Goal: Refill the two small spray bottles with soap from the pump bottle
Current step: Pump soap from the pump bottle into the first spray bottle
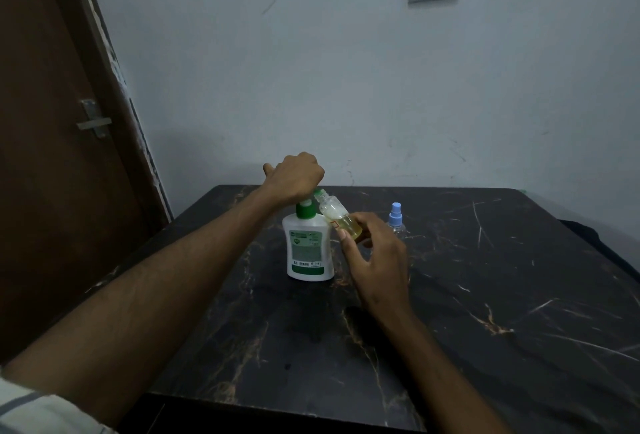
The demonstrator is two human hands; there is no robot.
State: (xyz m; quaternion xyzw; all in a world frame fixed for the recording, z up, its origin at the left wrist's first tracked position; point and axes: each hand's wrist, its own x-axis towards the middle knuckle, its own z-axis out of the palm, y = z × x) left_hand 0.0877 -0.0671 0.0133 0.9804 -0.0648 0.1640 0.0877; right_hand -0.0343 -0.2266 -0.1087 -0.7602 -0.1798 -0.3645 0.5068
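L hand (297, 175) on pump bottle (309, 246) — marble table (519, 295).

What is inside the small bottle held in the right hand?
The small bottle holds yellowish liquid in its lower part. The right hand covers its base, so the bottom is hidden.

White pump bottle with green collar (309, 250) stands mid-table on the dark marble tabletop (485, 295); small clear uncapped bottle (337, 217) tilted just right of its top; blue-capped clear spray bottle (395, 219) further right, slightly behind.
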